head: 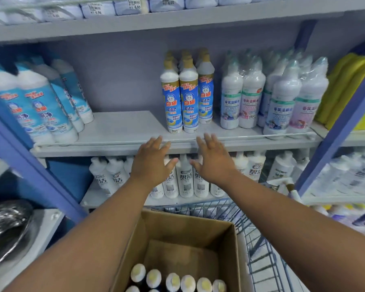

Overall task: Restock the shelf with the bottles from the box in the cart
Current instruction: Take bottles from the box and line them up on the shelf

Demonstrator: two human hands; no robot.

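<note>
Both hands empty, fingers spread, left hand (151, 161) and right hand (213, 163) level at the shelf (122, 131) edge; I see the bottles (173, 281) upright in the box (198, 228) below, between my forearms, equally near.

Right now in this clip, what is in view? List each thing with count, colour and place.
Gold-capped white bottles with blue labels: three front, more behind; middle shelf, centre.
Plastic-wrapped white bottles: several; same shelf, right.
Light-blue-labelled white bottles: several; same shelf, left.
Bare grey shelf board: one gap between those groups.
White bottles with dark lettering: a row; shelf below.
Yellow containers: a few; far right.
Brown cardboard box: one; in cart.
Pale-capped bottles: at least six; box's near end.
Blue wire cart: one; bottom right.
Left hand: open, before shelf edge.
Right hand: open, beside it.
</note>
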